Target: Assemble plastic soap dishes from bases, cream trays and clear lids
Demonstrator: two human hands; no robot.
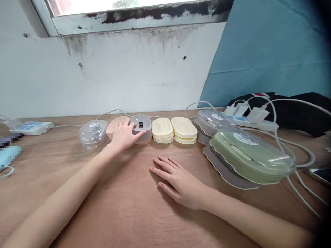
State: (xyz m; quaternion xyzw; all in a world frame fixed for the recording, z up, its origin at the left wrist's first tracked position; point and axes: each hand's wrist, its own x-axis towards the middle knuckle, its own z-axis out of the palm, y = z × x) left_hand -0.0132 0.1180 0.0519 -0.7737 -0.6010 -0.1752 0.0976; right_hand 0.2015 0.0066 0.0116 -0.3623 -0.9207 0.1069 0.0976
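My left hand reaches to the back of the table with its fingers apart. Its fingertips lie at the pink lid and the edge of a grey translucent box piece with a dark slot. The thumb crosses the grey piece's front; a firm grip does not show. A stack of clear round-cornered lids sits to the left. On the right are two stacks of cream-yellow lids, the nearer one and another. My right hand rests flat on the wooden table, fingers spread, holding nothing.
Grey and green translucent oval covers with labels are piled at the right. White chargers and cables surround a power strip there. Another power strip lies at the left. A white wall stands behind the table.
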